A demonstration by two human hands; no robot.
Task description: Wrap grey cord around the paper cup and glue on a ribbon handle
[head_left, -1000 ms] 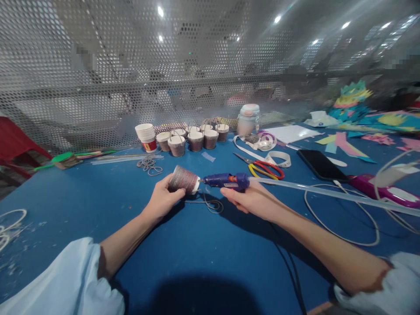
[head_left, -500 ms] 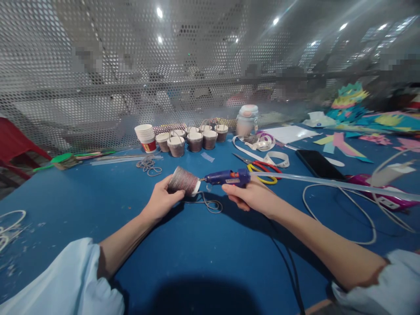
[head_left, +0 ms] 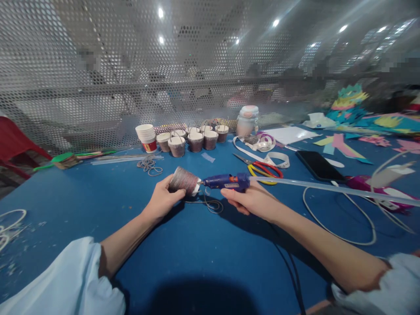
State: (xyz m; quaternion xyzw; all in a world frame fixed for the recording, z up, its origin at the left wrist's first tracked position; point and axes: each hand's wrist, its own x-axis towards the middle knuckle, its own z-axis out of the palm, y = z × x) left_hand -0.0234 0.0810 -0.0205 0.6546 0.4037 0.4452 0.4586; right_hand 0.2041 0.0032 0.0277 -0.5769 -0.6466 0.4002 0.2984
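Note:
Tilted on its side above the table, a paper cup [head_left: 184, 180] wound with grey-brown cord is held by my left hand [head_left: 163, 197]. My right hand [head_left: 246, 199] grips a blue hot glue gun [head_left: 226, 181], whose nozzle is at the cup's white end; whether it touches I cannot tell. A long clear glue stick [head_left: 305, 183] sticks out of the gun's back. Loose grey cord [head_left: 212, 205] lies in loops on the table under the cup.
Several cord-wrapped cups [head_left: 195, 142] stand at the back beside stacked paper cups [head_left: 146, 138]. Scissors [head_left: 262, 170], a ribbon roll [head_left: 265, 142], a phone [head_left: 318, 165] and a white cable [head_left: 339, 236] lie to the right. A mesh panel [head_left: 114, 100] borders the blue table [head_left: 183, 258].
The glue gun has tipped slightly, with its back end and the glue stick a little lower. Its nozzle stays at the cup's end, and both hands keep their hold.

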